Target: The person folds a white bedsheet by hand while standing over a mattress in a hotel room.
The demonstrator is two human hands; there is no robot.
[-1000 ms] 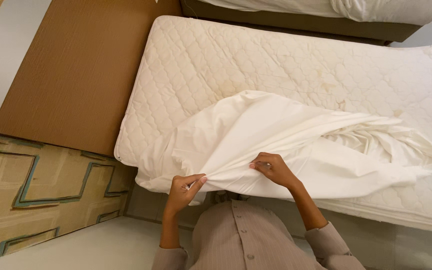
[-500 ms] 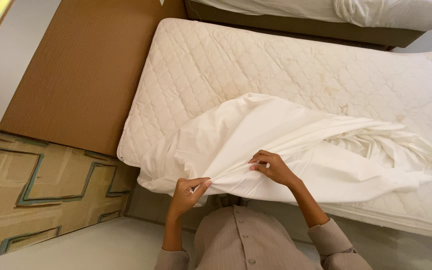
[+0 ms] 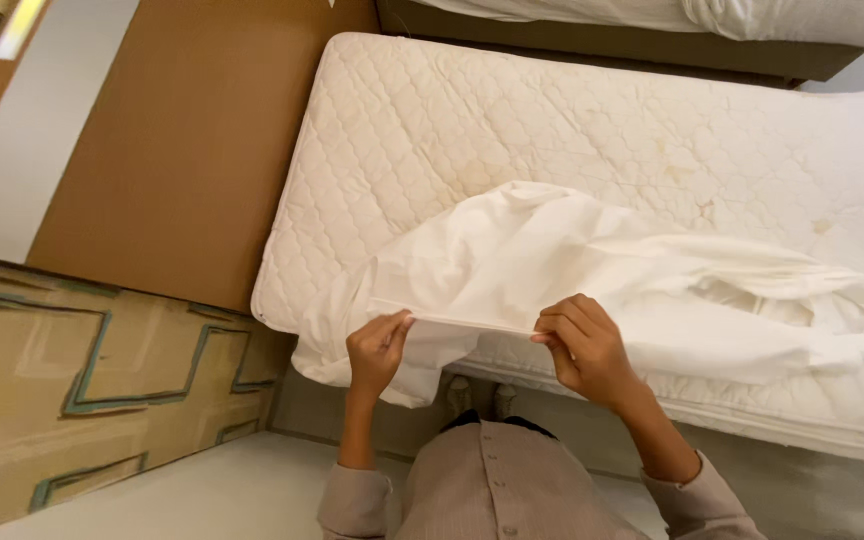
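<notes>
A crumpled white bed sheet [image 3: 572, 265] lies across the near side of a bare quilted mattress [image 3: 512, 120]. My left hand [image 3: 377, 350] pinches the sheet's hem at its left end. My right hand [image 3: 582, 345] grips the same hem further right. The hem is stretched taut in a straight line between the two hands, lifted a little above the mattress edge. The rest of the sheet trails off bunched to the right. A loose corner of the sheet hangs down over the mattress side below my left hand.
A brown headboard panel [image 3: 202, 140] stands left of the mattress. Patterned carpet [image 3: 102, 380] with teal lines lies at the lower left. A second bed with white linen [image 3: 712, 20] runs along the top edge. My feet show beside the bed base.
My hands have moved apart along the hem and pulled it straight. The sheet has been lifted and drawn a little toward me.
</notes>
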